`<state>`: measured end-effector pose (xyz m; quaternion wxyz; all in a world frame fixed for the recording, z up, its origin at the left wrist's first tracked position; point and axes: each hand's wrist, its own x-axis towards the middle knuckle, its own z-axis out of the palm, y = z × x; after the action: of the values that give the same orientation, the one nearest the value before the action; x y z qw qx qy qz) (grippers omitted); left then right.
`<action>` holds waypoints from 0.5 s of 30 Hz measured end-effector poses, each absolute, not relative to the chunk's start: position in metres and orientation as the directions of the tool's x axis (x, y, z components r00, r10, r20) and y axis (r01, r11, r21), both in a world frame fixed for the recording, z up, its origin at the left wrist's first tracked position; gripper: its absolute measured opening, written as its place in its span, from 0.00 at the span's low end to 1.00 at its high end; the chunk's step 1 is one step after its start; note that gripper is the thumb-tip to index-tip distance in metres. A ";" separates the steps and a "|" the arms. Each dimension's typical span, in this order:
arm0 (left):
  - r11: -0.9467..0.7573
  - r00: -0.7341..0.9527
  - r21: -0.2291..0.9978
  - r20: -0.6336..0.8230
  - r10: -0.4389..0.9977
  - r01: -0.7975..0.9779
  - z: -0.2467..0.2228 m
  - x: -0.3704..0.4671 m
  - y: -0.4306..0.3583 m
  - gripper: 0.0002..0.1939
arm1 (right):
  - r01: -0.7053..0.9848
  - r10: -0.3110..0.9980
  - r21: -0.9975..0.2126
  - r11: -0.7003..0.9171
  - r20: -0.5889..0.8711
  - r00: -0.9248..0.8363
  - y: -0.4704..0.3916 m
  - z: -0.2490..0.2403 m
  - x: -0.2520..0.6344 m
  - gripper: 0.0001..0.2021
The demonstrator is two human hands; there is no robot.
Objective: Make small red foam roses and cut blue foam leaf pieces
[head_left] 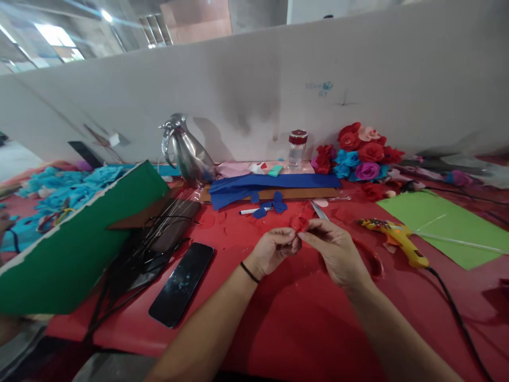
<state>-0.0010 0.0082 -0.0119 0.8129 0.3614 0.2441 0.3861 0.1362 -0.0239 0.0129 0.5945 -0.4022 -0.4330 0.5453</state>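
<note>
In the head view, the left hand point(274, 249) and right hand point(338, 254) pinch a small, crumpled red paper-like flower point(299, 223) between their fingers point(283, 233), above the glossy red tabletop point(302, 329). It seems only partly formed, compact and ruffled; loose red petal-like pieces point(216, 220) lie unattached, while a multicoloured flower bunch point(368, 151) looks finished.

A pale, smudged partition point(178, 90) backs the red desk point(294, 329); beyond, at upper left, glares probably a window point(55, 35).

There is one phone point(182, 284); right of it are two hands point(276, 249), one glue gun point(403, 241), one pen point(248, 211); beyond it, one jug point(193, 156) and one jar point(296, 154).
</note>
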 end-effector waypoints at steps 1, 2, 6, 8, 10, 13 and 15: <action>0.435 0.583 0.779 -0.113 0.805 -0.450 -0.012 -0.001 0.008 0.13 | -0.295 0.996 -0.952 0.086 0.077 0.043 -0.024 0.012 0.137 0.06; 0.433 0.583 0.779 -0.109 0.805 -0.452 -0.012 -0.001 0.008 0.13 | -0.291 0.995 -0.952 0.091 0.076 0.061 -0.024 0.011 0.138 0.06; 0.448 0.576 0.757 -0.117 0.809 -0.476 -0.010 -0.001 0.009 0.12 | -0.293 0.993 -0.953 0.073 0.044 0.106 -0.023 0.006 0.143 0.09; 0.460 0.569 0.747 -0.134 0.811 -0.480 -0.009 -0.001 0.009 0.10 | -0.298 0.994 -0.953 0.054 0.022 0.110 -0.023 0.006 0.143 0.09; 0.470 0.566 0.744 -0.150 0.810 -0.475 -0.008 0.000 0.008 0.08 | -0.288 0.993 -0.957 0.048 0.015 0.116 -0.022 0.006 0.142 0.08; 0.465 0.584 0.751 -0.131 0.801 -0.469 -0.007 0.000 0.007 0.06 | -0.244 0.992 -0.968 0.060 0.030 0.125 -0.022 0.007 0.142 0.07; 0.449 0.597 0.760 -0.102 0.796 -0.469 -0.007 0.000 0.007 0.07 | -0.208 0.992 -0.975 0.078 0.055 0.116 -0.022 0.007 0.143 0.07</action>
<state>-0.0002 0.0075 -0.0074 0.8198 0.3557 0.2293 0.3857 0.1428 -0.0218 0.0065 0.5936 -0.4536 -0.4322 0.5051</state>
